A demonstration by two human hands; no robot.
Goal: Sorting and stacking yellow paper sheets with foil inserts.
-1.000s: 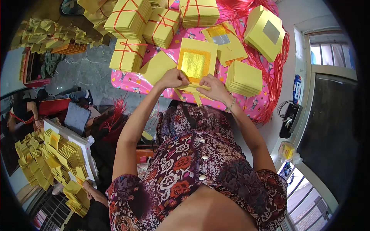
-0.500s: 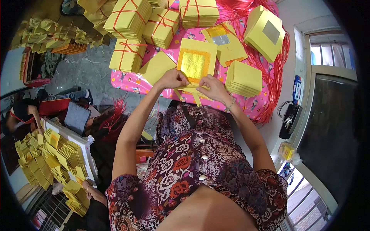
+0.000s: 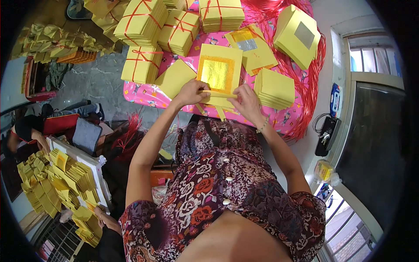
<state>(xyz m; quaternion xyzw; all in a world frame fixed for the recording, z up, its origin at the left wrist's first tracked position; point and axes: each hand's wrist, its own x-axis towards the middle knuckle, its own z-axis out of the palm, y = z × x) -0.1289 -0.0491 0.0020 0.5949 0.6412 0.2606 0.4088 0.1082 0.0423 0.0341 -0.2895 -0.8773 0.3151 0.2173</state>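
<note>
Surface: a table under a pink patterned cloth is seen against a grey floor, with a window frame to the right of it.
Landmark: a yellow sheet with a gold foil square lies at the middle of the table's near edge; all places are told from it.
Left hand: closed in a pinch on the sheet's lower left corner.
Right hand: laid on the sheet's lower right edge, fingers bent on a folded yellow strip; a full grip cannot be told.
Around: tied yellow bundles are stacked to the left and beyond the sheet; a loose yellow stack sits just right of it; red strings are heaped further right.
Doing it well: the lower edge is best kept level between both hands and the crease pressed flat, so that the foil is not rubbed.
Change: both hands are kept on the same edge as a second ago; the sheet is hardly shifted.
</note>
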